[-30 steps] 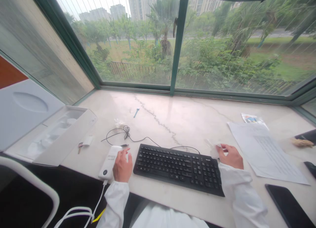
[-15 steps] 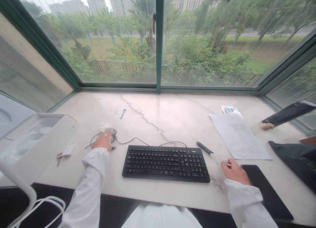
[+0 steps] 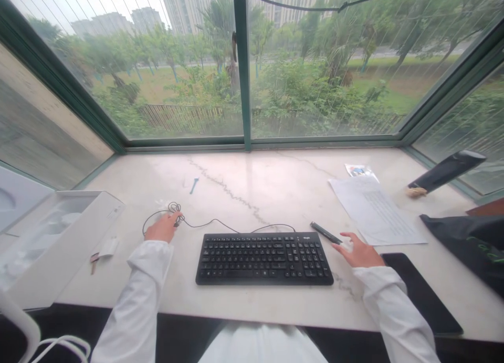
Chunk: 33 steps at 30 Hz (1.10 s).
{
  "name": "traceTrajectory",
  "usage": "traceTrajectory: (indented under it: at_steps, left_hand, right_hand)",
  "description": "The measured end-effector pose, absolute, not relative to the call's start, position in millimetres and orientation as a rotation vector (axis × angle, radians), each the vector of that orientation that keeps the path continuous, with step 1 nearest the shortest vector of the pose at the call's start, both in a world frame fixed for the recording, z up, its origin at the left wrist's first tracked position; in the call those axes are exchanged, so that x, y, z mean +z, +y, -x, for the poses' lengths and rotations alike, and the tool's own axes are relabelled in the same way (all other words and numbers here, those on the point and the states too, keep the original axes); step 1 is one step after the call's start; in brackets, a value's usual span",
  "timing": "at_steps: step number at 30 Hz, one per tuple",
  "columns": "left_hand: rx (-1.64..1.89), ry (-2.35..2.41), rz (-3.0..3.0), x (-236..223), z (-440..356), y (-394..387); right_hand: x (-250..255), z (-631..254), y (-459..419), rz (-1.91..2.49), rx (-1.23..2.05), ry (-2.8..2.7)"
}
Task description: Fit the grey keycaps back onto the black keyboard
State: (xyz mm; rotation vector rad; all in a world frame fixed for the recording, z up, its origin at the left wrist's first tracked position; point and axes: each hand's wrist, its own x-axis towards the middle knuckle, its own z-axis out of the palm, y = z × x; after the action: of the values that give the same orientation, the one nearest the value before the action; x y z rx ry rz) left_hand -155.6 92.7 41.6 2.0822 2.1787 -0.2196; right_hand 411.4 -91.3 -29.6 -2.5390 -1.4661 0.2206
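A black keyboard point(image 3: 264, 259) lies flat on the pale marble sill. Its thin black cable point(image 3: 208, 224) runs left from the back edge to a tied loop bundle. My left hand point(image 3: 162, 227) is on that bundle, fingers closed around part of the cable; the plug is hidden. To the right of the keyboard lies a slim black pen-like object point(image 3: 326, 233). My right hand point(image 3: 360, 250) is at its near end, thumb and forefinger apart on either side; whether they touch it I cannot tell.
A black tablet-like slab point(image 3: 423, 292), printed paper point(image 3: 378, 211), a small packet point(image 3: 360, 170), a dark tube point(image 3: 447, 171) and a dark bag point(image 3: 464, 242) are on the right. At left stand an open white box point(image 3: 96, 216) and a key point(image 3: 93, 262). A blue strip point(image 3: 194, 185) lies behind.
My right hand has moved left and forward to the pen-like object, its curled fingers opening. My left hand has closed on the cable bundle, and the plug has gone out of sight. The view has shifted slightly.
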Motion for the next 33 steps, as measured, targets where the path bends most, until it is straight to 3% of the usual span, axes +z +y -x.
traceTrajectory:
  at_steps: [4,8,16,22,33]
  left_hand:
    - [-0.187,2.144,-2.196,64,138,78]
    - [-0.015,2.133,-2.1,69,122,56]
    - [0.48,1.923,-1.764,26,93,-7]
    - [0.587,2.024,-1.695,-9,76,-25]
    - [0.55,2.048,-1.657,-13,72,-27]
  right_hand:
    - [-24,-420,-60,2.641,0.457,-1.689]
    - [-21,-417,-58,2.743,0.37,-1.678]
    - [-25,-381,-120,2.618,0.361,-1.332]
    - [-26,-343,-136,2.397,0.497,-1.182]
    - [-14,-320,-132,2.488,0.587,-0.987]
